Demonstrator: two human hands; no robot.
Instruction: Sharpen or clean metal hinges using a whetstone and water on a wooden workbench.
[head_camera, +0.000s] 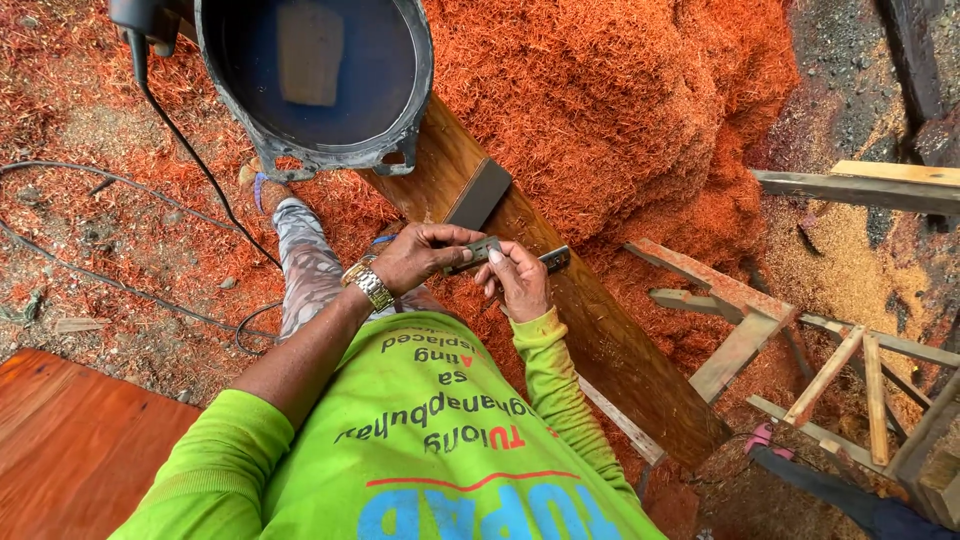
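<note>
- Head view: the left hand (420, 255) is seen just left of centre, its fingers curled and its thumb pressed down on one end of a small flat dark metal piece (487, 250).
- The right hand (518, 280) is found at 3 o'clock of the left hand, touching it; its fingers are folded together around the same metal piece, whose far end juts out at 2 o'clock past the fingertips.
- The metal piece is thus held in both hands, near the frame's centre, above a long wooden plank (600, 340).
- A metal-link wristwatch (368, 285) is worn on the left wrist, and bright green long sleeves (555, 385) are worn on both arms.
- The plank is laid slanting from 11 o'clock to 5 o'clock under the hands.
- A round dark bucket (315, 85) holding a pale flat slab is placed at 11 o'clock of the hands, at the plank's upper end.
- A heap of reddish wood shavings (620, 100) is piled at 1 o'clock.
- A black cable (180, 140) is trailed over the ground at 10 o'clock.
- A rough wooden frame (830, 370) is seen at 4 o'clock, well apart from the hands.
</note>
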